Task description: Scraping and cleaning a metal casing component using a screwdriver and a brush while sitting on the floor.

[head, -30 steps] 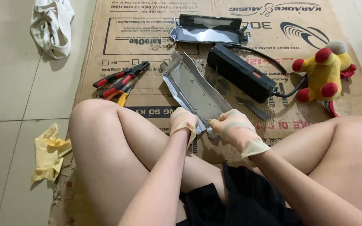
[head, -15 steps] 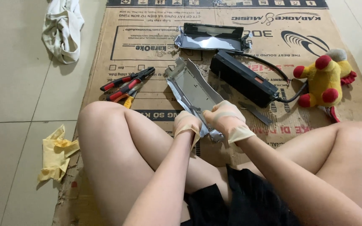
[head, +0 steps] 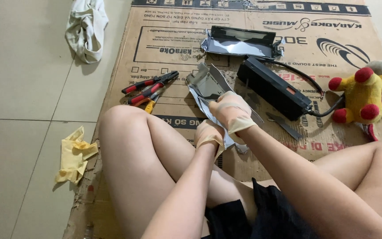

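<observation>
Both gloved hands, left hand (head: pixel 209 133) and right hand (head: pixel 230 110), clench a bent, shiny sheet-metal cover (head: pixel 208 86); red-handled pliers (head: pixel 149 86) and a matte black box (head: pixel 274 87) lie nearby on cardboard (head: pixel 173 35).

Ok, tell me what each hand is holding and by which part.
Both hands hold the bent metal cover. The left hand grips its near end; the right hand clasps over its middle, toward the right edge.

Pliers (head: pixel 149 88) crowd left; black box (head: pixel 274 87) and cable block right; bare cardboard (head: pixel 173 44) ahead looks passable.
</observation>
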